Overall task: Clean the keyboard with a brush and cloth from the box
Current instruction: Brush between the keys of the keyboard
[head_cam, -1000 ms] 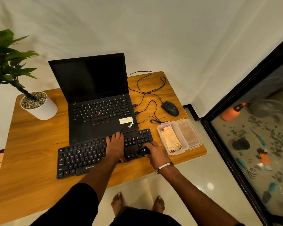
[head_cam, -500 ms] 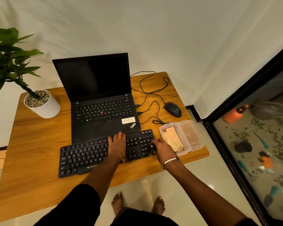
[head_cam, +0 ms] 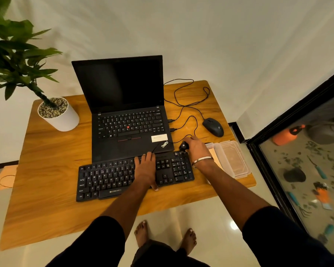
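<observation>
Keyboard (head_cam: 123, 178) lies flat on the wooden tabletop (head_cam: 46, 170), front centre, just in front of the open laptop (head_cam: 127, 120). Left hand (head_cam: 146, 170) rests palm down on its middle keys, fingers straight, holding nothing. Right hand (head_cam: 196, 148) sits over the keyboard's far right corner, fingers curled round a small black brush (head_cam: 183, 146). Clear plastic box (head_cam: 229, 158) stands just right of the keyboard, partly hidden by the right wrist; beige cloth (head_cam: 215, 157) shows inside it. Mouse (head_cam: 213, 127) sits behind the box, cable looping to the laptop. Potted plant (head_cam: 56, 112) at far left.
</observation>
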